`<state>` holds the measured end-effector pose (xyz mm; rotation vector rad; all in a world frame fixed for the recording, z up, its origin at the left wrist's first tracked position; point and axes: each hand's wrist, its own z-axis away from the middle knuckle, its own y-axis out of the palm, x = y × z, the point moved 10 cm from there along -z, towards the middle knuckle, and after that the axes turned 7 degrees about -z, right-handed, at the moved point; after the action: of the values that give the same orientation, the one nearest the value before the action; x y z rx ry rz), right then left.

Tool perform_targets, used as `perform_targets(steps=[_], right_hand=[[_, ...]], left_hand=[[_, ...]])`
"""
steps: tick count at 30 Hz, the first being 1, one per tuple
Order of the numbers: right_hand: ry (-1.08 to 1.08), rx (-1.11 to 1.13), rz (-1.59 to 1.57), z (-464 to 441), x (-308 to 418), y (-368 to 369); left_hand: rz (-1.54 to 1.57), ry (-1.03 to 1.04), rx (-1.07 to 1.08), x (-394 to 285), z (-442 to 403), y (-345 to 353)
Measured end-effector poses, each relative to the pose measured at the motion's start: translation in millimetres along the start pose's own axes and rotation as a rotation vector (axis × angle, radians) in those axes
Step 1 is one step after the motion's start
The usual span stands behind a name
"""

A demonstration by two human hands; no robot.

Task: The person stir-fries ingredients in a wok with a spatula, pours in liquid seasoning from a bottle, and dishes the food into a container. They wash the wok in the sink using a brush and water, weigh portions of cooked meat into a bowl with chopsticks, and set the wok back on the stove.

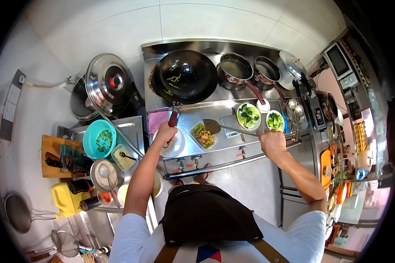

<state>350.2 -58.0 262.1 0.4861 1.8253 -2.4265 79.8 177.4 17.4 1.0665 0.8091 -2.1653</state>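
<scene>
My left hand (164, 133) is closed round the red handle of a black wok (193, 74), which rests on the stove with a few green pieces stuck inside. Below that hand lies a white plate (174, 147). In my right hand (273, 142) is the long handle of a wok spatula (212, 126). Its blade hangs over the edge of a clear plastic container (202, 136) filled with green vegetables and brownish pieces. Two white bowls of leafy greens, one larger (249, 116) and one smaller (275, 121), stand near my right hand.
Two red-handled saucepans (235, 70) and a pressure cooker (292, 70) line the stove at right. To the left are a large steel lid (112, 81), a turquoise bowl (99, 139) and a knife block (52, 160). A steel rail (232, 160) runs along the stove's front.
</scene>
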Motion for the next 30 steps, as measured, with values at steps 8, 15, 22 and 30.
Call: perform_targets(steps=[8,15,22,30], right_hand=[[0.058,-0.014,-0.032,1.8,-12.8,6.6],[0.116,0.015,-0.011,5.8,-27.6,12.6],[0.053,0.000,-0.041,0.4,-8.9,24.3],[0.209,0.021,-0.269,8.4,-64.3,-18.2]], left_hand=[[0.006,0.013,0.012,3.5,-1.7,1.2],[0.007,0.003,-0.001,-2.2,2.5,-0.2],[0.010,0.009,0.002,-6.5,5.9,-0.7],[0.029,0.011,0.009,-3.0,2.7,1.3]])
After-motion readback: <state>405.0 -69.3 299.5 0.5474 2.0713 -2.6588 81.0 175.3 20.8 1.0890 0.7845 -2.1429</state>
